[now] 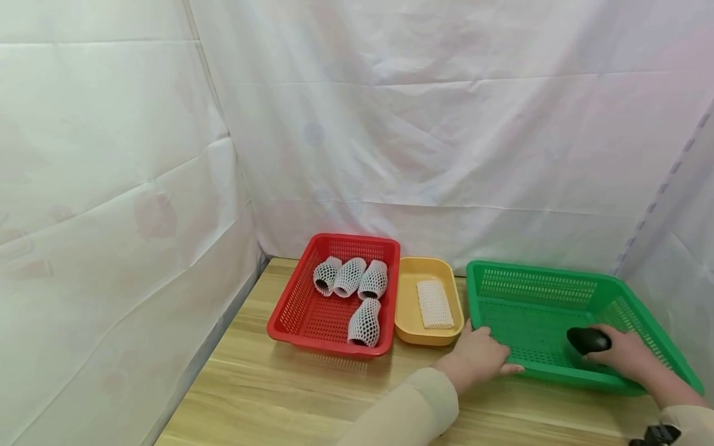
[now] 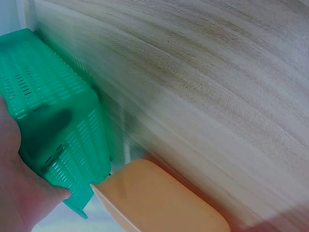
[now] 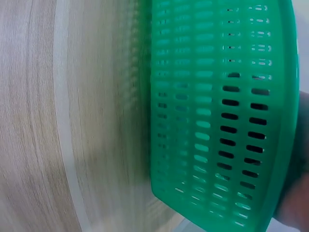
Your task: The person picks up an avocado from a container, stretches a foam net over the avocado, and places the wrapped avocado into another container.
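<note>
My right hand is inside the green basket, gripping a smooth black egg-shaped object. Its tapered end points left, low over the basket floor. In the right wrist view the basket's slotted wall hides most of that hand. My left hand holds the basket's near left corner, thumb along the front rim and fingers over the left side. The left wrist view has this hand against the basket too.
A red basket at left holds several dark things in white foam nets. Between the baskets, a yellow tray contains white foam netting. White cloth walls enclose the wooden table.
</note>
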A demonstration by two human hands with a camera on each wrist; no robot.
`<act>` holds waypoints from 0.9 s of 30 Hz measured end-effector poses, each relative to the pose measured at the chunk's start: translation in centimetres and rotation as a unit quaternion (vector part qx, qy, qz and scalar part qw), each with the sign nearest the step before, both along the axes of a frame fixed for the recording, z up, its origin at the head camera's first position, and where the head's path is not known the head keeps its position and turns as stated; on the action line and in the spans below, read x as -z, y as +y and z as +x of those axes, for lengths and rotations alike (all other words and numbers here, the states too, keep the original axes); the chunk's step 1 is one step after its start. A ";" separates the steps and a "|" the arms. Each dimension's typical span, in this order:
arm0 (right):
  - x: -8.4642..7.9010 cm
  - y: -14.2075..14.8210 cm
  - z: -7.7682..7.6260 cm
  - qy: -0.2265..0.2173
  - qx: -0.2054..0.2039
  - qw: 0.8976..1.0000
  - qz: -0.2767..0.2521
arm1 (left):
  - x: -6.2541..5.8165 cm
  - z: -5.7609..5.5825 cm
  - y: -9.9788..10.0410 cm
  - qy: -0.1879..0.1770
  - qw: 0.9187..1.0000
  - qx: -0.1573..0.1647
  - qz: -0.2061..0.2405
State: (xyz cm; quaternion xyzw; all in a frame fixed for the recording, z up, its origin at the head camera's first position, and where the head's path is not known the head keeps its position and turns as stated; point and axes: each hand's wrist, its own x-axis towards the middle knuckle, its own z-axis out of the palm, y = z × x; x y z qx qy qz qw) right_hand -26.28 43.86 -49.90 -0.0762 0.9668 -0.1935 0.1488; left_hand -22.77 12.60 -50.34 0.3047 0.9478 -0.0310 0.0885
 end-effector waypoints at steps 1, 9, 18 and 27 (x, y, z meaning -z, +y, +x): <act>-0.2 -0.1 0.1 0.015 0.008 1.000 -0.002 | 0.0 0.0 0.0 0.002 1.000 0.001 0.001; -2.3 -2.1 1.1 0.114 0.058 0.990 -0.057 | -0.1 0.0 -0.2 0.008 1.000 -0.005 0.005; -4.6 -5.8 3.1 0.112 0.140 0.975 -0.133 | -0.4 0.2 0.3 0.032 0.999 -0.024 -0.012; -6.4 -9.5 4.8 0.075 0.092 0.983 -0.139 | -0.7 1.1 0.5 0.056 0.998 -0.033 -0.008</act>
